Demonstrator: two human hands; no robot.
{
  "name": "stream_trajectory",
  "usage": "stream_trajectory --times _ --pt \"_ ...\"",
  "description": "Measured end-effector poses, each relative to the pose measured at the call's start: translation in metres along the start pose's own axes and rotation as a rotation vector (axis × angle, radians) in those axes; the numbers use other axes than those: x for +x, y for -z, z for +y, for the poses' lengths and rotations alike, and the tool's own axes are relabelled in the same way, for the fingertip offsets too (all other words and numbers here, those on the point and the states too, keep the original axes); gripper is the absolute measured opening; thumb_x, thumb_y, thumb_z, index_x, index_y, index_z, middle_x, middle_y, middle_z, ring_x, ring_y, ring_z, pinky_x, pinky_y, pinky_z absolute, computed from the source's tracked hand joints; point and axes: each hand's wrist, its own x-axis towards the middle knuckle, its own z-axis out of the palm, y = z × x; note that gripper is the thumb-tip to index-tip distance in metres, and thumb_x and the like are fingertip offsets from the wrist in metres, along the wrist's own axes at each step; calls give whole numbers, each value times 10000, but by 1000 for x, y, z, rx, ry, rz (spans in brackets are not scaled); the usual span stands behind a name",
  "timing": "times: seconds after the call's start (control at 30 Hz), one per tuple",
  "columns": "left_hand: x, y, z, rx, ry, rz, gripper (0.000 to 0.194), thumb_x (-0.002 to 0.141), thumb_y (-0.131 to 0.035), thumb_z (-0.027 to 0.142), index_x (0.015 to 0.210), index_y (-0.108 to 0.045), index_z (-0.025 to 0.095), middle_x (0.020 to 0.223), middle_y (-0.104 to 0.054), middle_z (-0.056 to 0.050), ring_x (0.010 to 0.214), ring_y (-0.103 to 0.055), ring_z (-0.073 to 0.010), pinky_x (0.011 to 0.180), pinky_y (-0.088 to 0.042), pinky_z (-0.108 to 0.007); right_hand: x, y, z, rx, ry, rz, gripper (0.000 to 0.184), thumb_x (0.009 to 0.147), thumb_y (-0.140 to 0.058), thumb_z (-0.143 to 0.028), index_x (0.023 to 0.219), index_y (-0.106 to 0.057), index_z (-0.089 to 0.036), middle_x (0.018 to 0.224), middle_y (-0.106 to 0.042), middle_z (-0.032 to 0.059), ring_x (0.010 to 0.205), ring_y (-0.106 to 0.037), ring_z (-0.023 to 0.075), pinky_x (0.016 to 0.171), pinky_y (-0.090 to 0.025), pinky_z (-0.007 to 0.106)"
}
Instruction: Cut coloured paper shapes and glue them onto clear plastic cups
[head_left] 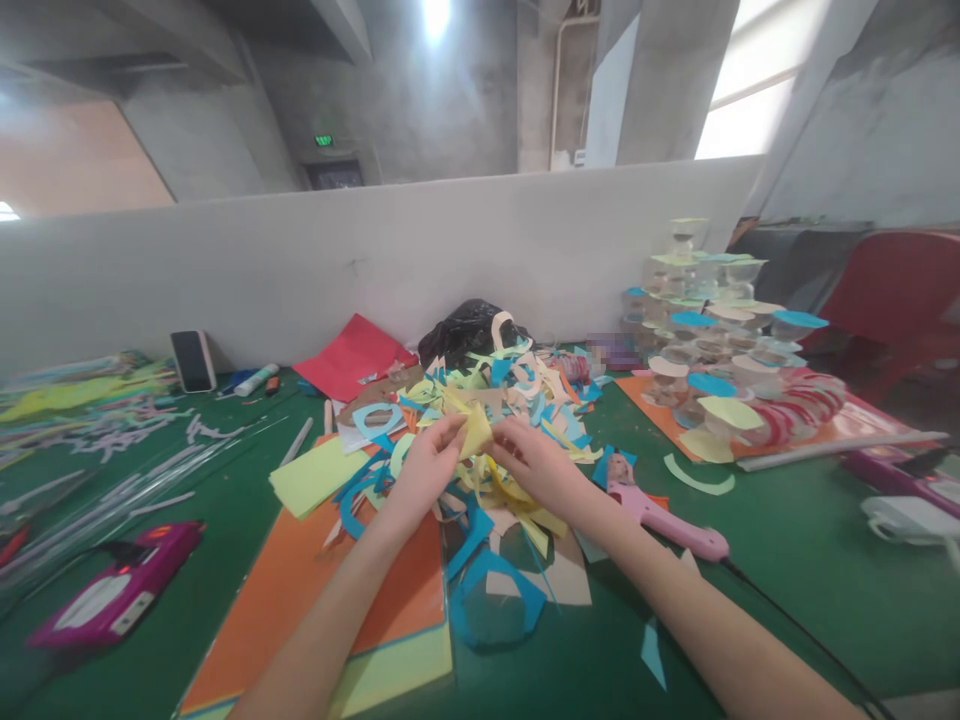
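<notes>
Between my two hands is a small piece of yellow paper (475, 430), raised over a heap of cut paper scraps (517, 390). The fingers of my left hand (433, 458) pinch its left side. My right hand (531, 460) grips its right edge with thumb and fingertips. Blue offcuts (499, 600) with curved cut-outs lie below my hands. A pale yellow-green sheet (316, 476) rests left of my left hand, partly over a stack of orange paper (300, 590). To the right of my right hand lies a pink glue gun (675, 525) with a black cord.
Stacked clear cups with paper discs (709, 340) stand at the right on orange sheets. A magenta power bank (120, 585) lies at left, near pipe cleaners (120, 425) and an upright phone (193, 361). A black plastic bag (469, 328) and red paper (356, 358) sit against the white partition (337, 250).
</notes>
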Motion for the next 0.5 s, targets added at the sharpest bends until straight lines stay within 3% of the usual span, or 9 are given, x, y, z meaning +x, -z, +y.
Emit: stream_trajectory --times 0.2,0.3,0.43,0.5 --pt "-4 -4 6 9 -14 -20 373 748 -612 343 1065 -690 161 1073 -737 -77 943 -673 -230 734 -500 -283 2 -4 2 338 -162 2 227 925 -514 -430 886 -598 -223 769 -607 -17 669 -529 131 604 -400 251" --pt "-2 -3 3 9 1 55 392 749 -617 364 1073 -688 155 1062 -737 -84 985 -664 -244 774 -504 -297 2 -4 4 367 -165 11 227 899 -538 -433 857 -601 -218 751 -606 -17 669 -536 133 600 -409 255" --pt "2 2 -5 -29 46 163 475 730 -647 385 1140 -656 145 1098 -719 -99 977 -662 -242 766 -505 -299 2 -3 3 351 -103 -9 107 891 -506 -265 922 -597 -218 925 -635 12 814 -586 151 702 -456 275" --pt "3 4 -7 -59 78 155 509 733 -648 399 1176 -640 149 1076 -722 -100 921 -671 -237 723 -506 -299 0 -2 2 284 -60 -30 196 876 -456 -150 1001 -588 -222 1036 -631 28 887 -593 156 766 -461 291"
